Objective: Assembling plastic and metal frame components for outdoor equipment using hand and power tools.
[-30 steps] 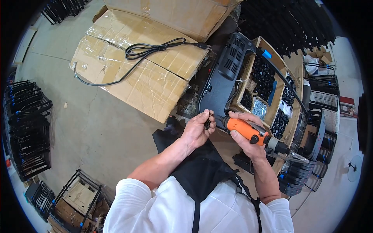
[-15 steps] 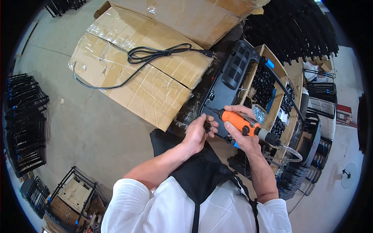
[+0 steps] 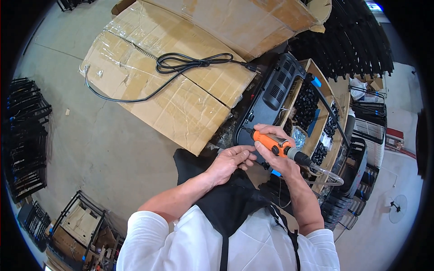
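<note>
My right hand (image 3: 276,145) is wrapped round an orange air screwdriver (image 3: 268,141); its clear hose (image 3: 329,173) trails off to the right. The tool's bit points left, its tip at a black plastic panel (image 3: 246,131) with a vented raised housing (image 3: 281,81). Close to the tool's front, on the near side of the panel, my left hand (image 3: 229,163) is closed, fingers curled together and thumb bent in. The small dark screws that showed in it earlier are now hidden by the fingers.
A flattened, taped carton (image 3: 172,104) lies left of the panel, a coiled black power cord (image 3: 194,62) on it. Wooden bins (image 3: 322,121) of black parts stand to the right. Black metal frames (image 3: 27,135) are stacked far left; a fan (image 3: 398,208) stands at far right.
The view has shifted slightly. My left hand has turned and closed its fingers over the screws, moving nearer the right hand. The right hand still grips the screwdriver at the panel.
</note>
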`<action>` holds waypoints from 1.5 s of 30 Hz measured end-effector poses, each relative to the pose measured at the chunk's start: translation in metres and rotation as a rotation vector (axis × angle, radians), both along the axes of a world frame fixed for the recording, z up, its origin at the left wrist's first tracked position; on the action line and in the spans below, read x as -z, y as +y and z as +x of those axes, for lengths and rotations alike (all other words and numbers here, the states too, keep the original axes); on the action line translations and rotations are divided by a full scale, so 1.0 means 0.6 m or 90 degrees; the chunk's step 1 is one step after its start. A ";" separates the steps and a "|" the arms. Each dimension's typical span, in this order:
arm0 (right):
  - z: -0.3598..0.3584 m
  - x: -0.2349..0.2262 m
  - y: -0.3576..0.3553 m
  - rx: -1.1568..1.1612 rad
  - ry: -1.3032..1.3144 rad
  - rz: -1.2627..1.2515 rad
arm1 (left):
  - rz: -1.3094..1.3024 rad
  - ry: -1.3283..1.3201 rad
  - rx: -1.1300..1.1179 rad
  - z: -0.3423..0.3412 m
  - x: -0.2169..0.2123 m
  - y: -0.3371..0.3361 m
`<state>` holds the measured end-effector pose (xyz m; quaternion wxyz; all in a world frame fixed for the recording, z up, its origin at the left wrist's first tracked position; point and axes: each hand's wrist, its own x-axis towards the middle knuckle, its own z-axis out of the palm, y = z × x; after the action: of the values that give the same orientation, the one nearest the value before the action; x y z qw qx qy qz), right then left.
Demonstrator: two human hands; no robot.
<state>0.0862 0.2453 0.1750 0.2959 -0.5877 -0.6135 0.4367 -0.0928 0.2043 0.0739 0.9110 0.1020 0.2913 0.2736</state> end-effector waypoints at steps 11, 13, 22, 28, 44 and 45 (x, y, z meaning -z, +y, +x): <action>-0.007 -0.045 0.020 -0.003 -0.072 0.000 | -0.028 0.017 0.024 -0.010 -0.004 0.021; 0.015 -0.052 0.012 0.018 -0.056 0.037 | -0.088 0.015 -0.036 0.000 -0.004 0.033; 0.169 -0.098 0.015 0.125 0.156 0.129 | -0.227 -0.118 -0.123 0.186 -0.039 0.165; 0.300 -0.094 0.072 0.114 0.158 0.151 | -0.269 -0.131 -0.146 0.318 -0.060 0.234; 0.503 -0.055 0.301 0.203 0.131 0.134 | -0.166 -0.002 -0.184 0.575 -0.030 0.402; 0.513 -0.055 0.319 0.209 0.124 0.136 | -0.164 -0.007 -0.181 0.579 -0.030 0.400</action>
<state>0.3939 0.4368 0.2080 0.4815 -0.5998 -0.5211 0.3699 0.2546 0.4445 0.0920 0.8703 -0.0586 0.3305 0.3603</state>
